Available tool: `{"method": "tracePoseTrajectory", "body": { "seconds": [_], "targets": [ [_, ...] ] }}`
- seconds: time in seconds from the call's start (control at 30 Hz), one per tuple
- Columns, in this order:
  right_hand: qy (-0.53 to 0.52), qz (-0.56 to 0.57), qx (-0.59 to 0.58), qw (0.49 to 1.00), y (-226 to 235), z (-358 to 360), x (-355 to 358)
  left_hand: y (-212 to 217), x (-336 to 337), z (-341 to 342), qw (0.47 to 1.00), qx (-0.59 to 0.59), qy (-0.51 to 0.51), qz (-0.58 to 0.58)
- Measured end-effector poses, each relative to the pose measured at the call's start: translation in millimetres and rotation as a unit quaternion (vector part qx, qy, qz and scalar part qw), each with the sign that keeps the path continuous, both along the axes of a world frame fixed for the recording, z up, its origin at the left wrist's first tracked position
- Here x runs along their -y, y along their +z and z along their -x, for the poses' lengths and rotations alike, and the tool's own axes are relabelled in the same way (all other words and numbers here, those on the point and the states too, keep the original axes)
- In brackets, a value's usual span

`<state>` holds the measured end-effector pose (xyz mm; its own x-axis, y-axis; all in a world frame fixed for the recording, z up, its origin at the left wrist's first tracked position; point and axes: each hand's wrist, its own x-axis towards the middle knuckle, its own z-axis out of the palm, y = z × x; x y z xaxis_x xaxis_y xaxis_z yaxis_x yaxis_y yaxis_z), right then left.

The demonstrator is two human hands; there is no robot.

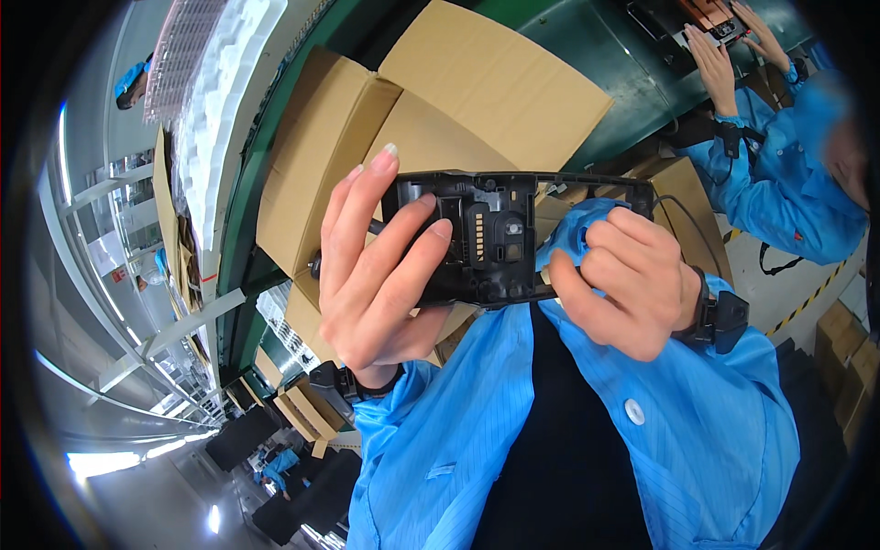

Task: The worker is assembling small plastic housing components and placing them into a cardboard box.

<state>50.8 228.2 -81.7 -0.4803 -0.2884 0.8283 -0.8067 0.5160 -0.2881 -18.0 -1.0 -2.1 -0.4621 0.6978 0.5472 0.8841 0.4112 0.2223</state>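
Note:
A black plastic housing part (495, 236), flat and rectangular with moulded ribs and small openings, is held up close in front of me. My left hand (376, 266) grips its left end, fingers wrapped over the front. My right hand (623, 280) pinches a fold of blue cloth (573, 229) against the part's right side. Both wrists wear black straps, and both sleeves are blue.
An open cardboard box (431, 119) stands behind the part on a green conveyor (596, 55). At the upper right another person in a blue coat (788, 183) handles a small device with both hands. More cartons (848, 357) sit at the right; shelving and white trays are at the left.

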Motion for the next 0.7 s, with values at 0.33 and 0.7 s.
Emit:
{"method": "tracePoseTrajectory", "body": {
  "seconds": [0.33,0.7],
  "targets": [
    [0.028,0.083,0.043,0.995,-0.9,-6.8,2.2,-1.2,5.2,9.4,0.996,0.08,-0.039,-0.003],
    [0.035,0.062,0.07,0.995,0.5,-5.9,0.5,-1.7,3.8,8.2,0.998,0.06,-0.036,-0.007]
  ]
}}
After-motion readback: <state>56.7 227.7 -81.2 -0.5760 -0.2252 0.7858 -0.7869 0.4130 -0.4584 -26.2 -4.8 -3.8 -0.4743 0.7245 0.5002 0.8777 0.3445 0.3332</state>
